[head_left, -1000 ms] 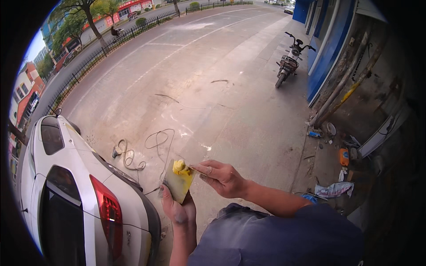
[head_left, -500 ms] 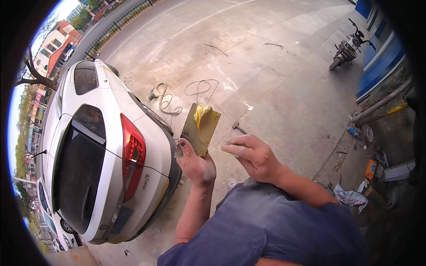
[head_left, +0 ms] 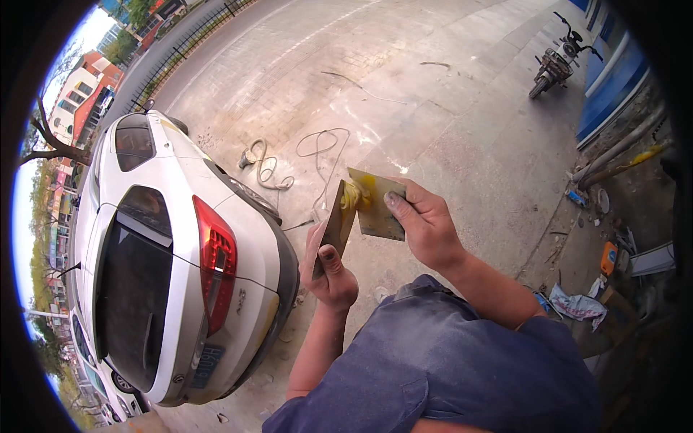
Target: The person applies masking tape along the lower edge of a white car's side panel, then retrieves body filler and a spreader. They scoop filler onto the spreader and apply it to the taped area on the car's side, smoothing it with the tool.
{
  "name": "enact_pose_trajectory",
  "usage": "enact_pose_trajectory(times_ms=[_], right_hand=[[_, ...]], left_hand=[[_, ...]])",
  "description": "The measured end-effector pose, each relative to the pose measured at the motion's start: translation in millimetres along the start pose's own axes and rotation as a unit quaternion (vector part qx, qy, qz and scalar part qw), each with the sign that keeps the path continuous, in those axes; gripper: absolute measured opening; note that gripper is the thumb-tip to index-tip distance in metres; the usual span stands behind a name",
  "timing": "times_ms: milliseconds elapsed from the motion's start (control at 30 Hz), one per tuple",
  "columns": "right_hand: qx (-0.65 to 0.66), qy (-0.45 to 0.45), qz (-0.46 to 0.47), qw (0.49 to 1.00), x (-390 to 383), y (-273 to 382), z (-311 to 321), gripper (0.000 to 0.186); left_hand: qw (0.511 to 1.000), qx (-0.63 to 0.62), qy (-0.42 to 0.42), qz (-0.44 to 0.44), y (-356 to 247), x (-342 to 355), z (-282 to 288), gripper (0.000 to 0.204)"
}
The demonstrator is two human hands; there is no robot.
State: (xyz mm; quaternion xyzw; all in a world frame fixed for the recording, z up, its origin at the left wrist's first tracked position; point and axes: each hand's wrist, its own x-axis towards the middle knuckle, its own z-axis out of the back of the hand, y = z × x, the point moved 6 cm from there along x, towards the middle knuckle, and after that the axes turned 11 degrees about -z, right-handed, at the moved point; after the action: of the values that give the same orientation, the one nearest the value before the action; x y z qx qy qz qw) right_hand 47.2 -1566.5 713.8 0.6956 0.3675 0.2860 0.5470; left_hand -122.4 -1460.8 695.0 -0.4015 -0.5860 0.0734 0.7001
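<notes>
My left hand [head_left: 334, 283] grips a flat mixing board [head_left: 334, 229], which is tilted nearly edge-on. Between the board's upper part and a second plate sits a lump of yellow putty [head_left: 351, 195]. That second plate is a thin, squarish putty spreader [head_left: 380, 224], held by my right hand [head_left: 434, 234] with the thumb pressed on its face. Yellow smears show on the spreader's upper left, where it meets the putty. Both tools are up in front of my body, to the right of a white car [head_left: 253, 289].
The car's rear with its red tail light [head_left: 216, 245] stands close on my left. A coiled hose with a power tool [head_left: 247, 160] lies on the pavement. A motorbike [head_left: 559, 68] is parked at the far right. Rags [head_left: 577, 304] and an orange container [head_left: 608, 257] lie at the right.
My right hand has turned and come left, bringing the spreader's face into view against the putty. The board in my left hand has tilted from face-on to nearly edge-on.
</notes>
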Motion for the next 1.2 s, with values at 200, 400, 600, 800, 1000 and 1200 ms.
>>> enact_pose_trajectory(times_ms=[200, 400, 600, 800, 1000, 1200], right_hand=[[-0.234, 0.022, 0.202, 0.951, -18.4, 8.8, -19.3, 0.037], [-0.307, 0.077, 0.261, 0.912, -26.7, 14.8, -23.1, 0.033], [0.117, 0.047, 0.080, 0.989, -2.9, 11.8, -2.6, 0.037], [-0.250, 0.085, 0.215, 0.940, -15.6, 9.4, -29.1, 0.037], [-0.421, -0.034, 0.362, 0.831, -25.7, 19.6, -36.3, 0.046], [-0.444, 0.070, 0.339, 0.826, -46.3, -0.1, -76.1, 0.051]], left_hand=[[0.999, 0.002, -0.027, 0.042, -8.1, 4.1, -2.3, 0.056], [0.981, -0.001, -0.137, 0.137, 0.3, 0.1, 20.4, 0.051], [0.888, -0.321, -0.177, 0.276, 2.1, -13.6, 7.0, 0.055], [0.859, -0.359, -0.217, 0.295, 1.8, -21.0, 16.4, 0.054], [0.882, -0.301, -0.232, 0.279, -5.2, -22.1, 29.0, 0.053], [0.901, -0.223, -0.285, 0.238, -2.1, -20.2, 51.6, 0.050]])
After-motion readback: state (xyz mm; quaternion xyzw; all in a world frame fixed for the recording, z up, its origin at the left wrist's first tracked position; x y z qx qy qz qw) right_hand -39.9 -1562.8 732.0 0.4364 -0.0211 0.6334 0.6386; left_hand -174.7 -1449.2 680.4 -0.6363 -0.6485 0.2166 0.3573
